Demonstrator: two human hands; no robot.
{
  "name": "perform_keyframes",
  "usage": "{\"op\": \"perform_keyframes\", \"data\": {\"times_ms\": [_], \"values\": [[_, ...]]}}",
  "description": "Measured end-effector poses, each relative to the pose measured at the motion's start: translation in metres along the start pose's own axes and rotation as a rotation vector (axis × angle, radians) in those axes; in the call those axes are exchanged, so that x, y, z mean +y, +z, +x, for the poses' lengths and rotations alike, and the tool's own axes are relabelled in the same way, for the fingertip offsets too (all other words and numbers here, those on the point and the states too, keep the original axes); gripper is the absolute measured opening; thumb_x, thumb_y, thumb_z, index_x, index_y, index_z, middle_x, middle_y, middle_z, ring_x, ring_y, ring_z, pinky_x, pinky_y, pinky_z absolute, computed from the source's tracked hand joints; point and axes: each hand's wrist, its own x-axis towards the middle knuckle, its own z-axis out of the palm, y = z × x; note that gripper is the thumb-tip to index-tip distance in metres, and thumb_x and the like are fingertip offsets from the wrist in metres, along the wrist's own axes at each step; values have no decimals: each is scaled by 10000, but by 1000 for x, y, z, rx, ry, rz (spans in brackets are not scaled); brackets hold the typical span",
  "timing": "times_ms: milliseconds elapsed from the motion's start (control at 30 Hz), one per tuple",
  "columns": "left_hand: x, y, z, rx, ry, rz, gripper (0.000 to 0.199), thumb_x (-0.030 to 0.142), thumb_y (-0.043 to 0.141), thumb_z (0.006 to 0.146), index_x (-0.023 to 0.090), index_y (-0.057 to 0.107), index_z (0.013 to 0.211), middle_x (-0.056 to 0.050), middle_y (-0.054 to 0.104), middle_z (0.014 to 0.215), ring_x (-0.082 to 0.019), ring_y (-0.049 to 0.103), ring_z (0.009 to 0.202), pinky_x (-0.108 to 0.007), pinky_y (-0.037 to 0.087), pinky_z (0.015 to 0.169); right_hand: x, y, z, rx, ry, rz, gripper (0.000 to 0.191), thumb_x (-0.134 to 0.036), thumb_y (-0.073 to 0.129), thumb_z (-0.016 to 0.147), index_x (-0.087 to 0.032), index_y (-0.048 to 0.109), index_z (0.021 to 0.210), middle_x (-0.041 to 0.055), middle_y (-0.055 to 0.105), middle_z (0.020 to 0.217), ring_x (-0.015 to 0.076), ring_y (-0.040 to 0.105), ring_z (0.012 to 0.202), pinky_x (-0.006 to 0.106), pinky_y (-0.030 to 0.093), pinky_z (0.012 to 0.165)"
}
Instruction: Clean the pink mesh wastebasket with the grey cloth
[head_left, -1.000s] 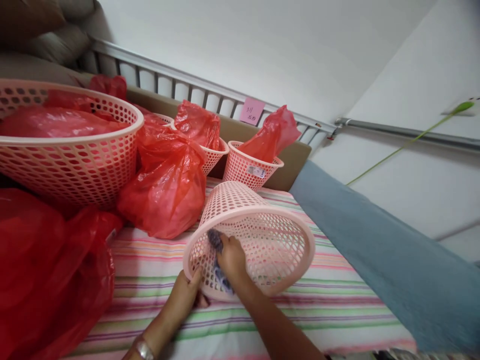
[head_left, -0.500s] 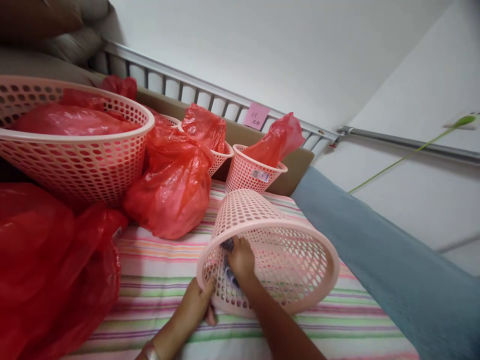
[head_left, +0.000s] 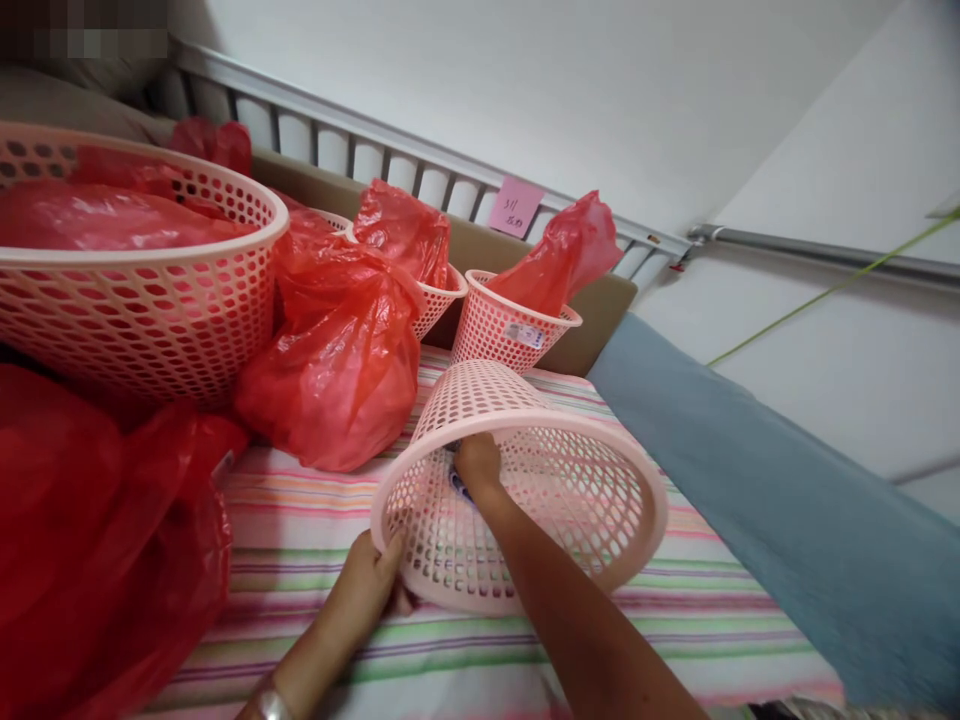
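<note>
A pink perforated plastic basket (head_left: 480, 600) lies tilted on its side on the striped sheet, its mouth facing me. At the lower left of the mouth, my left hand (head_left: 379, 575) grips the rim, thumb on the inside and fingers underneath. Inside the basket, my right hand (head_left: 480, 465) is closed on a bunched dark blue-and-white cloth (head_left: 459, 485), pressed near the left inner wall. Most of the cloth is hidden behind that hand.
Red plastic bags (head_left: 334, 370) and a large pink basket (head_left: 142, 290) holding red plastic stand at left. Another pink basket (head_left: 487, 325) with a red bag sits behind. A metal rail (head_left: 360, 115) with a pink note (head_left: 516, 207) runs along the back; blue padding (head_left: 750, 480) borders the right.
My right hand has moved deeper into the basket with the cloth. My left hand has stayed on the rim. The basket has shifted slightly left and up in view.
</note>
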Motion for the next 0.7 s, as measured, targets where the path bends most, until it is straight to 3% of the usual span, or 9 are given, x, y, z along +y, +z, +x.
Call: {"op": "perform_keyframes", "data": {"times_ms": [133,333,433,533,700], "values": [[-10,5,2,-27,-9,-20,599,584,341,818,79,655,750,-24,575,332,-153,542,327,-214,408,390,-9,-16,-29,-25,-15,-14,343,-153,483,755,-188,574,1084,98,599,924,206,546,860,275,366,708],[-15,12,2,-17,-7,-57,613,645,334,778,108,610,674,-22,571,332,-153,530,306,-210,380,360,-11,-44,-150,-67,-165,132,382,-166,538,679,-240,557,1053,63,560,962,221,503,908,297,357,777],[-14,12,2,-30,7,-45,620,635,309,793,126,563,545,-19,534,304,-142,509,288,-211,377,362,-7,-50,-185,-84,-186,213,396,-146,533,659,-277,557,1032,46,550,999,225,484,941,307,348,811],[-13,13,3,-43,26,-38,590,606,322,808,122,581,592,18,481,271,-126,468,253,-196,343,339,-3,-47,-170,-63,-175,203,424,-134,522,663,-272,545,1063,40,553,992,216,488,939,294,349,816],[-15,16,4,-74,22,-59,570,588,328,817,95,615,801,58,435,252,-135,456,239,-211,373,339,-4,-29,-81,-4,-50,22,398,-154,504,734,-217,543,1124,73,579,929,213,519,888,282,358,763]]}}
